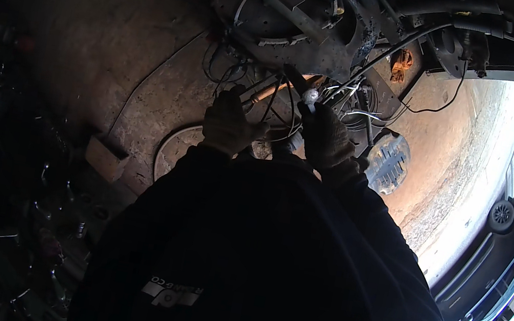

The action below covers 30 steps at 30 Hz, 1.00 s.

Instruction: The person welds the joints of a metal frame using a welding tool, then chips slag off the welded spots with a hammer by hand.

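Both gloved hands (276,129) amid tangled wires (281,99)

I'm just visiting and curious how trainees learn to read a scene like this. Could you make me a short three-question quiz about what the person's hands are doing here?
1. True or false: both the left hand and the right hand wear dark gloves.
2. What do the hands work among? A) a tangle of wires B) a stack of plates C) a folded cloth
3. Fill in: near the right hand's fingertips sits a small ____ rounded object.

Key: 1 true; 2 A; 3 white. Whether either hand grips anything cannot be told in this dim view.
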### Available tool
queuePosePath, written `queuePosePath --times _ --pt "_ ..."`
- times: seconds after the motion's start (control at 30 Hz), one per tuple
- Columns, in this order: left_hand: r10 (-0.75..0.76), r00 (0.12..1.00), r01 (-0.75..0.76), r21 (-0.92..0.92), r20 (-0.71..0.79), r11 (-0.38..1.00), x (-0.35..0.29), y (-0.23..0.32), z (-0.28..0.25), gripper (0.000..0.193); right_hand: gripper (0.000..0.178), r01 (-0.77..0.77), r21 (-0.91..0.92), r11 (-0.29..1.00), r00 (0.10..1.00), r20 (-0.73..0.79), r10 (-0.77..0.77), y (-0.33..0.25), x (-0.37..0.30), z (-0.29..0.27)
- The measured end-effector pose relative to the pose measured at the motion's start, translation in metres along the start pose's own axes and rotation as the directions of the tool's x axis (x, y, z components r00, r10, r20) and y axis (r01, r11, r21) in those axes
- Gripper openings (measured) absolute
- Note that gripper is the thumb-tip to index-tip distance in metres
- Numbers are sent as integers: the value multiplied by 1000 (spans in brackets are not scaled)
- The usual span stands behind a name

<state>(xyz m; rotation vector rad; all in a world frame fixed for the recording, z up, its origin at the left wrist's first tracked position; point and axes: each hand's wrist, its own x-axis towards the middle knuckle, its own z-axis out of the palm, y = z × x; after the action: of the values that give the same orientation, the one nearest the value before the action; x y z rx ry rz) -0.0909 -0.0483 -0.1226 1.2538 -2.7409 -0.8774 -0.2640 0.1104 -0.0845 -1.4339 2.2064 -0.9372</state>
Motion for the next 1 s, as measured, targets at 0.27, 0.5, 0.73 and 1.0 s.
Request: queuePosePath --times 0.27,0.5,0.73,1.0 --pt "37 998 -37 8 -42 999 -2 3 -1 101 34 -73 -97 993 990 112 84 9 -6 -5" --pt "2 1000 -1 18 -26 1000 -1 5 -2 100 35 -198 69 978 973 132 188 10 -8 -3" --pt "5 998 -4 13 -65 1000 -2 6 -2 101 29 -15 -100 995 998 66 22 0 -5 -7" --pt "-14 999 15 22 -35 1000 -1 2 3 104 23 -83 -71 994 996 25 85 1 0 -8"
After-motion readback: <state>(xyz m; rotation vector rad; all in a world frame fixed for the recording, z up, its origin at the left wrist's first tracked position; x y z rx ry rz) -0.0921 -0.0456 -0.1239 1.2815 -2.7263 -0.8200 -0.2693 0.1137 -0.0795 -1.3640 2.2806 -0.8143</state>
